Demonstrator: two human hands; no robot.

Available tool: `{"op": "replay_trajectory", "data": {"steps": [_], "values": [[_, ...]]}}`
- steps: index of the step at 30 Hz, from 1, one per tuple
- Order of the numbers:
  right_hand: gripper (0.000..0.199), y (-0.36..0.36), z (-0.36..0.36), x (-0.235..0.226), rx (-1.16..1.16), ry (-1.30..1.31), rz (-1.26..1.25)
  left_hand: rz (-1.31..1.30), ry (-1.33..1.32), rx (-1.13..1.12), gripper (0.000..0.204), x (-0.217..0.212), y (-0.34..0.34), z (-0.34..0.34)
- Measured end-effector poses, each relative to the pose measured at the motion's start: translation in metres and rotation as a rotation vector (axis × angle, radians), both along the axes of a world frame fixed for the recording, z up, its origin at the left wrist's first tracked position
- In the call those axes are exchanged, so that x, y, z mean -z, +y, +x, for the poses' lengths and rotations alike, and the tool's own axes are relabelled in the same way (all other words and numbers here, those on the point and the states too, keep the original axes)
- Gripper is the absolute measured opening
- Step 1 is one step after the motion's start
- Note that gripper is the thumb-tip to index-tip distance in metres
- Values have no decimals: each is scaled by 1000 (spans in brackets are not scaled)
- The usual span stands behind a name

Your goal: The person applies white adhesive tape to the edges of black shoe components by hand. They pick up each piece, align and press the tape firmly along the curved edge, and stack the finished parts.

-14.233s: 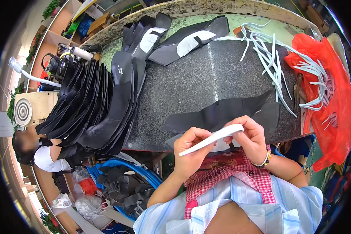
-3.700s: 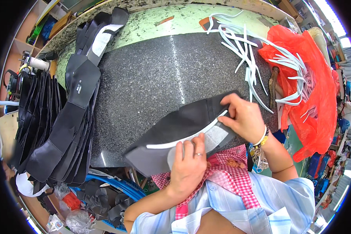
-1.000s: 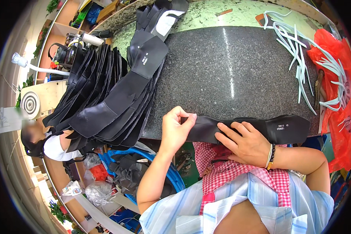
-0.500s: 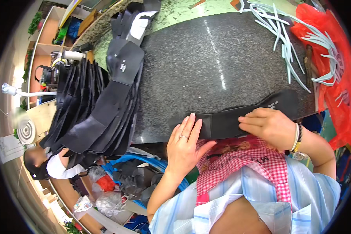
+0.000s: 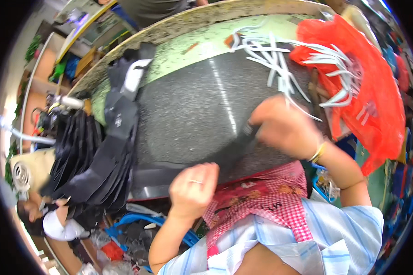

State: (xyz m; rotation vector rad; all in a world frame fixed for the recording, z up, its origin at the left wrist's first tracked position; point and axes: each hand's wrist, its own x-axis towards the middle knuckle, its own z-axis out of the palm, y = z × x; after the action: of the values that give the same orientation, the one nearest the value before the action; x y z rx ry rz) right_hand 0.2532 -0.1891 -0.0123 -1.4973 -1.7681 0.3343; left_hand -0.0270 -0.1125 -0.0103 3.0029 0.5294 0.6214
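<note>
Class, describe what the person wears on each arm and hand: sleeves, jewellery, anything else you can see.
The left hand has a thin ring on one finger, and its forearm is bare. The right hand, blurred, has a yellow bangle at the wrist, and that forearm is bare too. The short-sleeved shirt is light blue with stripes. Over it hangs a red-and-white checked apron.

An orange-red plastic bag (image 5: 376,91) is seen at the far right of the dark speckled worktop (image 5: 192,110), crumpled and hanging over the edge; pale markings are printed on its lower part, and white strips (image 5: 280,59) are spilled from its mouth. Small white labels (image 5: 118,121) are borne by the black pieces (image 5: 119,123) stacked along the worktop's left edge, and a larger white patch (image 5: 134,75) shows on the topmost piece. No signs or screens can be made out
</note>
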Motion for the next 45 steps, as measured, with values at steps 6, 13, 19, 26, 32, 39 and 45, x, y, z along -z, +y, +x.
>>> {"op": "replay_trajectory", "data": {"steps": [6,13,19,26,32,39,45], "values": [[32,-24,107,41,328,-226,-373,101,387,-1055,22,-57,88,-81],[12,5,98,66,274,1394,-139,51,164,-840,46,-57,146,44],[18,9,78,94,133,1440,-64,-161,100,-1108,119,18,327,79],[18,12,76,79,130,1466,-184,-670,74,-804,92,45,402,13],[15,15,77,74,127,1440,-210,-392,-52,-406,44,-15,372,50],[16,12,80,81,111,1422,-203,-786,-88,-18,35,-115,276,172],[12,15,77,82,64,1459,-237,240,-26,-153,80,23,230,178]]}}
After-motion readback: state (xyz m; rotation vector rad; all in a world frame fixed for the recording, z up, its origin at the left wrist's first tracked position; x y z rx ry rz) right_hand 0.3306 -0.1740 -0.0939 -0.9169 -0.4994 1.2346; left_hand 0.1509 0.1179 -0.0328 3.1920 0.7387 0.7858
